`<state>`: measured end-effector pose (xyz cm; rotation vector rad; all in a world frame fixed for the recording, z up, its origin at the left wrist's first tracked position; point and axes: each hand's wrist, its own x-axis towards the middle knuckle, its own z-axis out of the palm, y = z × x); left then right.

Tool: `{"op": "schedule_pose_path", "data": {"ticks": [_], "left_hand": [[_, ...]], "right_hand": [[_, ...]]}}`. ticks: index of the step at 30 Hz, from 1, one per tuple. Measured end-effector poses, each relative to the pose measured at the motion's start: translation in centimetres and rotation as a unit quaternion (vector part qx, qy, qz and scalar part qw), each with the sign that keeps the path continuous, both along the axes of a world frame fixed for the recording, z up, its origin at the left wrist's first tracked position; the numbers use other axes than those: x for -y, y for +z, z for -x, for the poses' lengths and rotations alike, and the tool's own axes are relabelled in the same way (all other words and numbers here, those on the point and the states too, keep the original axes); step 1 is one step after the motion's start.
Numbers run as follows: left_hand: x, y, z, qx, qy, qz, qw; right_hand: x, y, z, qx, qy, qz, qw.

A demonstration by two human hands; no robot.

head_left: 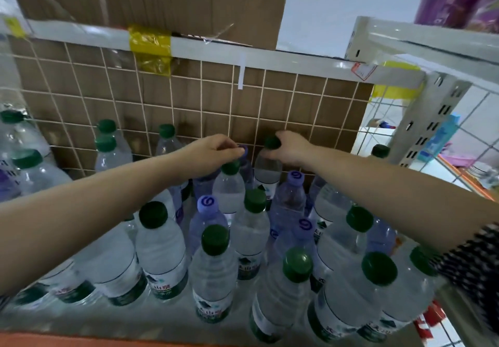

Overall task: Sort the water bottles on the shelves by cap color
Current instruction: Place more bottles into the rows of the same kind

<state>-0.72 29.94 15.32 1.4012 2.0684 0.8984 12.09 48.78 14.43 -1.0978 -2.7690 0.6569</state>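
Two hands reach to 12 o'clock on the grey metal shelf (81,319). The left hand (213,154) pinches a purple-capped clear plastic bottle (243,148), and the right hand (293,149) grips a green-capped clear plastic bottle (267,168). Sorting looks early: both cap colours stand mixed at centre.

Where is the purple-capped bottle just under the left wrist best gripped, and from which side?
Probably grip the purple-capped bottle at its cap and neck, fingers coming straight down. It stands upright, and green-capped bottles crowd its body, leaving only the top free.
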Motion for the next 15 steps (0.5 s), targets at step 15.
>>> {"op": "schedule_pose_path", "data": {"ticks": [15], "left_hand": [[1.2,1.1,0.0,-0.093,-0.010,-0.048,0.994]], "right_hand": [[-0.2,6.5,-3.3,-0.273,0.009,0.120,0.955]]}}
